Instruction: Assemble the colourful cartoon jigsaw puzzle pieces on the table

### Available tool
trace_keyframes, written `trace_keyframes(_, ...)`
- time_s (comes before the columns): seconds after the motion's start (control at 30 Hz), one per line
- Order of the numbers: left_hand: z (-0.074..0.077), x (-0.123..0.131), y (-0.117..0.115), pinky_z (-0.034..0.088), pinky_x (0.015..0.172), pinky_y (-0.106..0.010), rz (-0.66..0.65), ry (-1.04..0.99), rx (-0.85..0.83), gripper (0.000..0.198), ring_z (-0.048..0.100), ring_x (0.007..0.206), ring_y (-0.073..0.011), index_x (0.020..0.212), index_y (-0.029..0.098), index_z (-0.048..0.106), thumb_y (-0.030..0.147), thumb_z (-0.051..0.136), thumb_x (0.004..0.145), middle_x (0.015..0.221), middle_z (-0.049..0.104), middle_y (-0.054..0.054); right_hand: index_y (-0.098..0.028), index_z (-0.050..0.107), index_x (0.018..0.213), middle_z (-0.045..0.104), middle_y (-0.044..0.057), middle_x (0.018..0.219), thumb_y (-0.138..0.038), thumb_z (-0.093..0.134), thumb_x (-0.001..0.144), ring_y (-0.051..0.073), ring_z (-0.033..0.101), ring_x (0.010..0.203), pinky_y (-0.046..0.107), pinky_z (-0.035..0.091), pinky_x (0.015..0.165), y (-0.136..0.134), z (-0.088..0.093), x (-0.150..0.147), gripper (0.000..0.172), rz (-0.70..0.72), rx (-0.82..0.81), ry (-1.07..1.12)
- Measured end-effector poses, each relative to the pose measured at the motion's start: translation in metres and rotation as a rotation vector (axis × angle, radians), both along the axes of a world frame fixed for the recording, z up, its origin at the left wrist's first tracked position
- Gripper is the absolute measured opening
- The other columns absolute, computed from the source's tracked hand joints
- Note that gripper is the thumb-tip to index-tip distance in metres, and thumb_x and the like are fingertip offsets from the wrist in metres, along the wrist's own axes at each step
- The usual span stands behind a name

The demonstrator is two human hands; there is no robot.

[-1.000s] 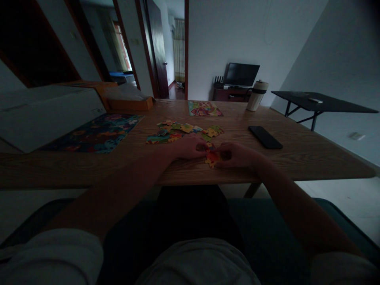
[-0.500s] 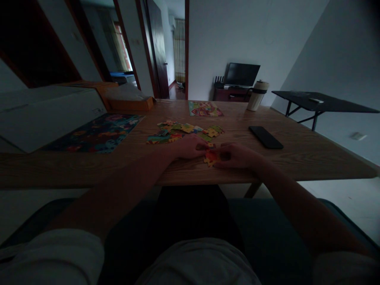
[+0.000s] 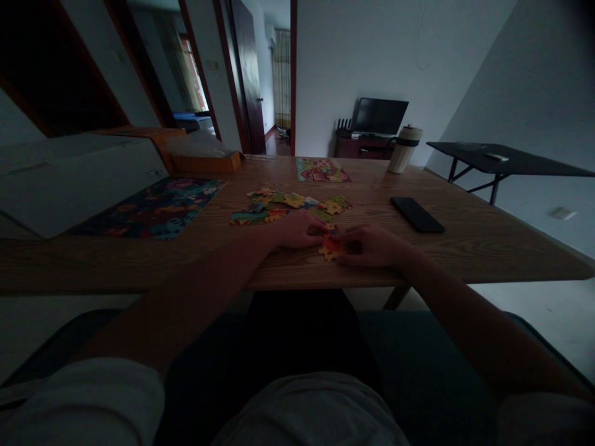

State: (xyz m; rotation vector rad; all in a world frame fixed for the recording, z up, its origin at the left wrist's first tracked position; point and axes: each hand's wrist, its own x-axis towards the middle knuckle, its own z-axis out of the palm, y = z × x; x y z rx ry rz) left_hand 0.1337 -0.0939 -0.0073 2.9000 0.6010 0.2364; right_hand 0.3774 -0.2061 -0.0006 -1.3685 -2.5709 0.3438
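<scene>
Between my two hands, flat on the wooden table (image 3: 288, 272), lie orange and yellow jigsaw puzzle pieces (image 3: 329, 249). My left hand (image 3: 302, 230) has its fingers closed at the pieces' upper left edge. From the right, my right hand (image 3: 367, 246) pinches at the same pieces with thumb and fingers. Just past my left hand is a loose heap of puzzle pieces (image 3: 294, 199), green, yellow and blue, some overlapping. Both sets of fingertips partly cover the pieces they touch.
A black phone (image 3: 417, 214) lies right of my hands. Farther back are a colourful picture sheet (image 3: 322, 170) and a beige flask (image 3: 405, 150). At left sit a dark patterned puzzle board (image 3: 158, 207), a large white box (image 3: 79, 179) and an orange box (image 3: 204, 163).
My right hand's fingers have shifted slightly to the right, so a little more of the orange pieces shows. My left hand stays about where it was.
</scene>
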Motion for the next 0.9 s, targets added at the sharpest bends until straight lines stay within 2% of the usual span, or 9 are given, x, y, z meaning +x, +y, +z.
trace_keyframes(0.2,-0.002,0.002,-0.001,0.046,0.113,-0.039,0.002,0.007,0.001,0.034,0.067,0.126,-0.0259,0.130,0.026,0.077,0.039,0.065,0.100,0.135,0.076,-0.006,-0.027,0.075,0.138,0.078,0.008,0.104,-0.055,0.069,0.095,0.023,0.068,0.082,0.036,0.049,0.076,0.000,0.000,-0.001,0.052,-0.011,-0.018,-0.007)
trace_keyframes(0.33,0.002,0.000,0.002,0.043,0.116,-0.038,-0.016,0.016,-0.003,0.035,0.065,0.131,-0.0247,0.132,0.024,0.076,0.033,0.060,0.103,0.139,0.074,-0.008,-0.024,0.076,0.136,0.076,0.011,0.105,-0.057,0.068,0.096,0.028,0.069,0.094,0.042,0.052,0.090,0.002,-0.001,0.000,0.053,-0.018,0.053,0.034)
trace_keyframes(0.43,0.020,-0.010,0.012,0.044,0.115,-0.037,0.085,-0.008,-0.002,0.038,0.064,0.132,-0.0245,0.138,0.023,0.072,0.032,0.057,0.104,0.145,0.070,-0.008,-0.023,0.075,0.137,0.073,0.014,0.120,-0.055,0.060,0.102,0.032,0.068,0.112,0.049,0.050,0.103,0.005,-0.005,0.004,0.049,-0.054,0.153,0.161)
trace_keyframes(0.53,0.044,-0.025,0.027,0.050,0.106,-0.037,0.256,-0.019,-0.010,0.042,0.070,0.119,-0.0243,0.143,0.020,0.069,0.031,0.056,0.104,0.140,0.073,-0.010,-0.026,0.076,0.135,0.069,0.013,0.136,-0.050,0.060,0.103,0.033,0.063,0.128,0.054,0.046,0.113,0.010,-0.011,0.008,0.043,-0.044,0.190,0.223)
trace_keyframes(0.63,0.056,-0.037,0.039,0.053,0.097,-0.035,0.236,0.125,-0.022,0.042,0.072,0.108,-0.0238,0.137,0.022,0.074,0.038,0.061,0.100,0.130,0.077,-0.009,-0.029,0.078,0.132,0.067,0.011,0.142,-0.050,0.065,0.101,0.033,0.058,0.136,0.056,0.039,0.120,0.012,-0.014,0.008,0.039,0.014,0.186,0.193)
trace_keyframes(0.73,0.047,-0.044,0.041,0.054,0.093,-0.033,0.230,0.245,-0.046,0.058,0.073,0.105,-0.0262,0.136,0.024,0.074,0.052,0.078,0.085,0.131,0.077,-0.009,-0.033,0.080,0.129,0.068,0.009,0.143,-0.049,0.068,0.100,0.033,0.053,0.143,0.058,0.033,0.124,0.013,-0.011,0.004,0.035,0.051,0.147,0.141)
trace_keyframes(0.8,0.035,-0.045,0.037,0.054,0.097,-0.033,0.221,0.245,-0.086,0.068,0.072,0.113,-0.0271,0.144,0.024,0.068,0.048,0.080,0.081,0.140,0.073,-0.010,-0.033,0.081,0.127,0.070,0.009,0.143,-0.047,0.071,0.099,0.034,0.052,0.144,0.059,0.032,0.125,0.013,-0.010,0.002,0.033,0.056,0.102,0.116)
trace_keyframes(0.9,0.020,-0.045,0.028,0.048,0.110,-0.037,0.168,0.169,-0.056,0.071,0.064,0.131,-0.0281,0.153,0.027,0.060,0.039,0.074,0.084,0.153,0.064,-0.010,-0.033,0.081,0.126,0.069,0.009,0.144,-0.046,0.074,0.096,0.034,0.052,0.145,0.059,0.034,0.125,0.014,-0.011,0.004,0.034,0.049,0.074,0.122)
